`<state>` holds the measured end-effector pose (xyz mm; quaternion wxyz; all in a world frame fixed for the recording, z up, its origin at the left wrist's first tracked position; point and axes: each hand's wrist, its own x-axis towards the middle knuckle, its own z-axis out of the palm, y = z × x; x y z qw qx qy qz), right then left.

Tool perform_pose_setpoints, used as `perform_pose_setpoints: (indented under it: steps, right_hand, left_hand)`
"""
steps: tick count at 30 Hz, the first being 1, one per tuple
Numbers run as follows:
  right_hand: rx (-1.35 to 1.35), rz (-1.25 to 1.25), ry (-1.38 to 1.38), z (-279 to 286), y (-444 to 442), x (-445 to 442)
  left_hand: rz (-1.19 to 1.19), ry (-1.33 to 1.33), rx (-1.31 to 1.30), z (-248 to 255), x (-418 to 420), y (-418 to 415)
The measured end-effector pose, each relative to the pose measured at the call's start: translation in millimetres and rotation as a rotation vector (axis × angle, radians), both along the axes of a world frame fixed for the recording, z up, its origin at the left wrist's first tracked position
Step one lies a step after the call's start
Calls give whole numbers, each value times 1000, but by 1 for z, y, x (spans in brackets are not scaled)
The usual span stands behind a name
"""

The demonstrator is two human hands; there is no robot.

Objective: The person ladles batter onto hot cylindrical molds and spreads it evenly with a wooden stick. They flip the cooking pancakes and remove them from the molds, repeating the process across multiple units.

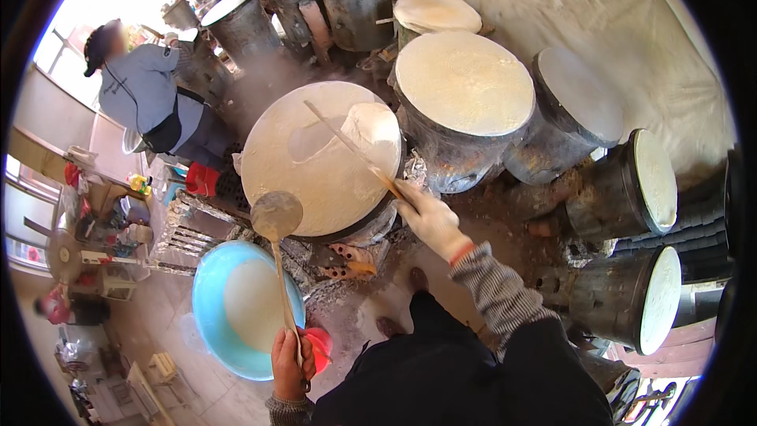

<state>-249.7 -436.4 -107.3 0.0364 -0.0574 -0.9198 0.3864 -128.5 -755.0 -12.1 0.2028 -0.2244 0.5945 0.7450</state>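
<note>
My left hand [290, 361], bare, grips the handle of a long metal ladle [277, 213]. The round ladle head is just over the near left edge of a wide round vessel, its rim [340, 235] dark. A pale, creamy layer [331, 195] covers most of that vessel's top. In a white knitted glove, my right hand [432, 219] holds a long thin stick [355, 148] with a wooden grip, slanting across the top. Beside the stick a pale folded sheet or mass [372, 124] is bunched up, next to a smoother greyish patch [310, 142].
Below the ladle stands a blue basin [207, 313] holding pale liquid [254, 307]; a red container [319, 349] adjoins it. Several dark metal drums with pale round tops, including one drum [467, 154], curve around the far and right sides. Another person [145, 89] stands at far left amid steam.
</note>
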Motion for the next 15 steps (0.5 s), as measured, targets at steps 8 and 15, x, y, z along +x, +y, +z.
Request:
perform_pose_setpoints:
  steps: [8,15]
  right_hand:
    - [6,-249,-214,15,20,-66]
    - [-428,-103,-109,1,1,-31]
  left_hand:
    - [20,4,-16,6,1,-4]
    - [5,-2,-16,0,0,-15]
